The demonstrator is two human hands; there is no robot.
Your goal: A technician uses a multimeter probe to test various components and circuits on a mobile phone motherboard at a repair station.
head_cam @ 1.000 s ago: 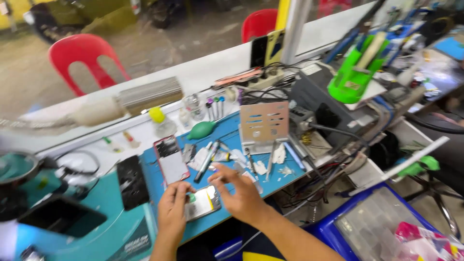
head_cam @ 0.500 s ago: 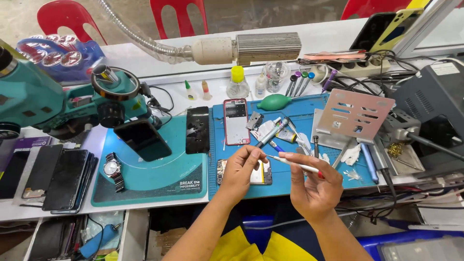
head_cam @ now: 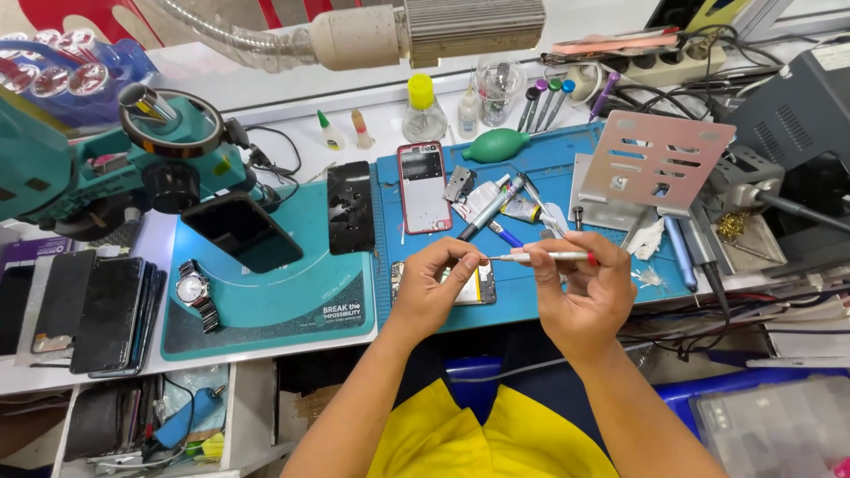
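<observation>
The right hand (head_cam: 580, 288) is pinching a slim white-and-silver screwdriver (head_cam: 544, 257) with a red end cap, its fingers closed round the handle and holding the tool level above the blue work mat (head_cam: 540, 301). The left hand (head_cam: 434, 288) is meeting it at the tip: thumb and forefinger are closing on the thin metal point, so both hands are gripping the same tool, one at each end. Whether anything small is sitting between the left fingertips is too fine to tell.

Directly beneath the left hand, an opened phone (head_cam: 469, 285) is lying flat on the mat, its insides showing and partly covered by the fingers. Further up the mat from the hands, a red-framed phone (head_cam: 421, 188) is lying face up, and just to its right a loose heap of tools (head_cam: 500, 205) is spreading out: a grey-handled driver, a blue pen-like tool and small tubes. At the mat's far edge a green rubber blower (head_cam: 498, 146) is resting, with a yellow-capped bottle (head_cam: 423, 111) standing just beyond it. On the mat's right part a perforated metal plate (head_cam: 655, 159) is leaning tilted.

Left of the mat, a teal microscope base (head_cam: 266, 301) is carrying a black phone screen (head_cam: 351, 207), a tilted dark phone and a wristwatch (head_cam: 195, 292). Further left again, several dark phones (head_cam: 88, 310) are lying in a row.
</observation>
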